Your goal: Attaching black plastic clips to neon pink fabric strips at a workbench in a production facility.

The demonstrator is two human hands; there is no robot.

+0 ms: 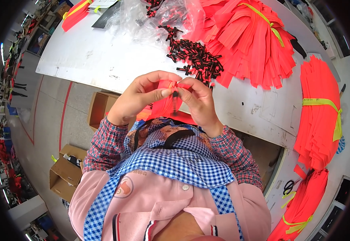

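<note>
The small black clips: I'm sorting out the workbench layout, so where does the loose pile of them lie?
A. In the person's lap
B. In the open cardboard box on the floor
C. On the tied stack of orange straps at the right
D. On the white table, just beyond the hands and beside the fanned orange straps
D: the small black clips lie heaped on the white table, beyond both hands and against the fanned orange straps.

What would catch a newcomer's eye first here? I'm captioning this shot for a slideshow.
The fan of bright orange-red strips tied with a yellow band, spread over the far side of the white table, strikes first. Next comes the heap of small black clips just in front of it. At centre, the left hand and right hand pinch one orange strip and a black clip.
</note>
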